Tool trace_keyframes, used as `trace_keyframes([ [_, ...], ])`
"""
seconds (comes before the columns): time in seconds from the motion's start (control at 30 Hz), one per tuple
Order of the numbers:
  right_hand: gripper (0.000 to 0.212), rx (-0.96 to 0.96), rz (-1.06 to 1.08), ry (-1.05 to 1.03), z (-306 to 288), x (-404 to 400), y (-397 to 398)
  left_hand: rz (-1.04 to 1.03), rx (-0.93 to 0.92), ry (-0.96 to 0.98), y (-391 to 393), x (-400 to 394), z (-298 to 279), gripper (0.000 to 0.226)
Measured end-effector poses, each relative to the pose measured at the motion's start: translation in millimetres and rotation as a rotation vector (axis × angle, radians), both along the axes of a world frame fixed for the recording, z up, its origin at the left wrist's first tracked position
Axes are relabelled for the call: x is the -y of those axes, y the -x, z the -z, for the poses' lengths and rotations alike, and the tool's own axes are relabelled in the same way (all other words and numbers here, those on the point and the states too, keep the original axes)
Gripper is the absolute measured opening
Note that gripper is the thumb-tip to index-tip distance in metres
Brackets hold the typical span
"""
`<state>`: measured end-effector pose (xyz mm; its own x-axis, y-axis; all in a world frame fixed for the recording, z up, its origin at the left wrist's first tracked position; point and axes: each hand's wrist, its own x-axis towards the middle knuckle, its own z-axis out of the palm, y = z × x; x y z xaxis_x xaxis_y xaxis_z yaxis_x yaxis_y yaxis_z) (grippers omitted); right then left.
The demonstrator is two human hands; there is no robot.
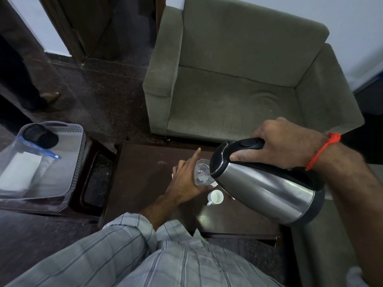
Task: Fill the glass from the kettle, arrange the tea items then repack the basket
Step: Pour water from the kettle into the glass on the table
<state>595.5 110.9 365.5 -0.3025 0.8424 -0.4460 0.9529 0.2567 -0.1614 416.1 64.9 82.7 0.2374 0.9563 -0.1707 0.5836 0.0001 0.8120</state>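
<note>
My right hand (284, 143) grips the black handle of a steel kettle (267, 183), tilted with its spout over a clear glass (202, 172). Water shows inside the glass. My left hand (184, 179) wraps the glass from the left, index finger pointing up. The glass stands on a dark wooden table (145, 168). A small white cup (215, 197) sits just in front of the glass. A grey plastic basket (68, 141) at the left holds a black round kettle base (39, 135) and a clear zip bag (24, 168) with white items.
A grey-green armchair (244, 79) stands behind the table. The basket rests on a dark side stand (91, 183) left of the table. Another person's leg and shoe (49, 97) show at the far left on the dark floor.
</note>
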Motion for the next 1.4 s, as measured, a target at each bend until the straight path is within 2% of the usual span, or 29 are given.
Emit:
trace_keyframes([
  [0.27,0.083,-0.016,-0.029,-0.008,4,2,-2,-0.015,-0.003,-0.008,0,-1,-1,0.131],
  [0.53,0.078,-0.025,-0.050,-0.061,9,0,-14,-0.035,-0.003,-0.035,1,0,-6,0.124],
  [0.7,0.073,-0.042,-0.052,-0.020,17,1,-20,-0.043,0.030,-0.031,2,-1,-15,0.122],
  [1.0,0.075,-0.096,0.019,-0.027,24,3,-31,-0.049,0.049,-0.050,6,-9,-25,0.125],
  [1.1,0.081,-0.090,0.025,-0.020,27,2,-32,-0.034,0.066,-0.047,6,-12,-24,0.124],
  [1.27,0.075,-0.081,0.033,-0.025,39,2,-34,-0.038,0.078,-0.078,8,-10,-17,0.123],
  [1.4,0.080,-0.069,0.038,-0.009,46,2,-36,-0.050,0.054,-0.081,11,-10,-16,0.122],
])
